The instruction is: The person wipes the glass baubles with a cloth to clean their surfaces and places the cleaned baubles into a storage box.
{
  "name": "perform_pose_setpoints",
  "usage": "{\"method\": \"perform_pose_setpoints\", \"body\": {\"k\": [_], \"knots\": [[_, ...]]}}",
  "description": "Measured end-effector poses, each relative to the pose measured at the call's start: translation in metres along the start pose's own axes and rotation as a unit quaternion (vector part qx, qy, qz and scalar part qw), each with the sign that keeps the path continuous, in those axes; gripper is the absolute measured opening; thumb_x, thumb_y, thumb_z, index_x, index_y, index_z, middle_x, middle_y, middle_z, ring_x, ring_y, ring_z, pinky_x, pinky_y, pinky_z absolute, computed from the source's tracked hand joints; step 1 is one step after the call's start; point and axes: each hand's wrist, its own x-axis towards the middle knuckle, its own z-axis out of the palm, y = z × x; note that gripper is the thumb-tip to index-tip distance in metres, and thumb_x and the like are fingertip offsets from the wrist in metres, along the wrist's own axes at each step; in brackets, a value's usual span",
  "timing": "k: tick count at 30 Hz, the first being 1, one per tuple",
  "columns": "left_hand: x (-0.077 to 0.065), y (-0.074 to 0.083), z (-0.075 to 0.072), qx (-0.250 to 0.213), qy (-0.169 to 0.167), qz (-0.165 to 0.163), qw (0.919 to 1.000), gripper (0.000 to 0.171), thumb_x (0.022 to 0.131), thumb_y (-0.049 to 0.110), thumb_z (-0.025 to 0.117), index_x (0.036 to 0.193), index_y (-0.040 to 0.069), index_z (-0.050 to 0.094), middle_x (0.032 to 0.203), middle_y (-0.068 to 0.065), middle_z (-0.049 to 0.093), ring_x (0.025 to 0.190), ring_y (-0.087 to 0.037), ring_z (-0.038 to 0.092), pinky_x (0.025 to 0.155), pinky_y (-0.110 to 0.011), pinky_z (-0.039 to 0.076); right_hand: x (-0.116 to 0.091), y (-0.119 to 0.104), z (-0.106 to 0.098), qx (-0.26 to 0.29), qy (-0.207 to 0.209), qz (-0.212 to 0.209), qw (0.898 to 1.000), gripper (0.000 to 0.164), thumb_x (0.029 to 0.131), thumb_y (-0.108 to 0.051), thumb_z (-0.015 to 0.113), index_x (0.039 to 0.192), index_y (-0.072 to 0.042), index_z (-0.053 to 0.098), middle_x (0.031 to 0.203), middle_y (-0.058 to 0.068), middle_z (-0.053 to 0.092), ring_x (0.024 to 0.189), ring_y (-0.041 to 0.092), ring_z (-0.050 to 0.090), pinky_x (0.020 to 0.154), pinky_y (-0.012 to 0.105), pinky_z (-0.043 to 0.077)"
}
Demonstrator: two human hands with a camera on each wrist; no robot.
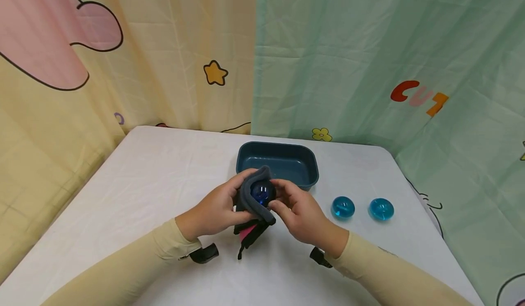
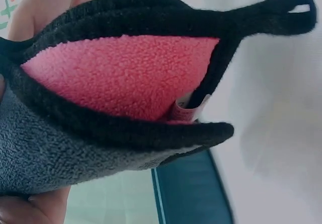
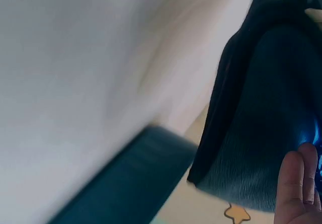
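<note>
In the head view, my left hand holds a folded grey cleaning cloth from its left side, above the white table. A dark blue glass ball sits in the fold of this cloth. My right hand pinches the ball's right side between thumb and fingers. Seen from the left wrist, the cloth bulges, showing its pink fleece side, black edging, a small label and a hanging loop. The right wrist view has my right fingertips against the ball, which is mostly cut off by the frame.
Just behind my hands stands a dark teal rectangular bin. Two lighter blue balls, a nearer one and one farther right, lie on the white table. Printed curtains hang beyond the table's back edge.
</note>
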Motion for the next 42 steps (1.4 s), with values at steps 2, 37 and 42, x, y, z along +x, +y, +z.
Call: {"method": "perform_pose_setpoints", "body": {"k": [2,37,42], "knots": [[0.0001,0.0008,-0.0003,0.007,0.003,0.001,1.0,0.082,0.09,0.004,0.082,0.158,0.017,0.038,0.149,-0.008,0.059,0.127,-0.018,0.065,0.103,-0.029,0.057,-0.0001,-0.0008,0.0003,0.037,-0.012,0.019,0.999,0.049,0.107,-0.013,0.061,0.152,0.0,0.044,0.12,0.01,0.074,0.106,0.017,0.074,0.096,0.032,0.061],[0.0017,0.0001,-0.0012,0.064,0.022,0.005,0.9977,0.081,0.086,0.005,0.087,0.153,0.014,0.043,0.144,-0.004,0.064,0.125,-0.016,0.067,0.106,-0.029,0.054,0.0034,-0.003,-0.005,-0.239,-0.055,-0.037,0.969,0.071,0.099,-0.023,0.076,0.156,-0.002,0.041,0.134,0.012,0.072,0.114,0.023,0.075,0.097,0.04,0.061],[0.0029,0.0034,-0.001,0.07,0.016,0.004,0.9974,0.082,0.086,0.004,0.086,0.155,0.014,0.041,0.145,-0.004,0.064,0.126,-0.016,0.067,0.106,-0.027,0.053,0.0015,-0.0003,-0.0034,-0.054,-0.047,-0.015,0.997,0.062,0.104,-0.014,0.068,0.155,0.003,0.037,0.122,0.014,0.076,0.093,0.016,0.075,0.081,0.026,0.062]]}}
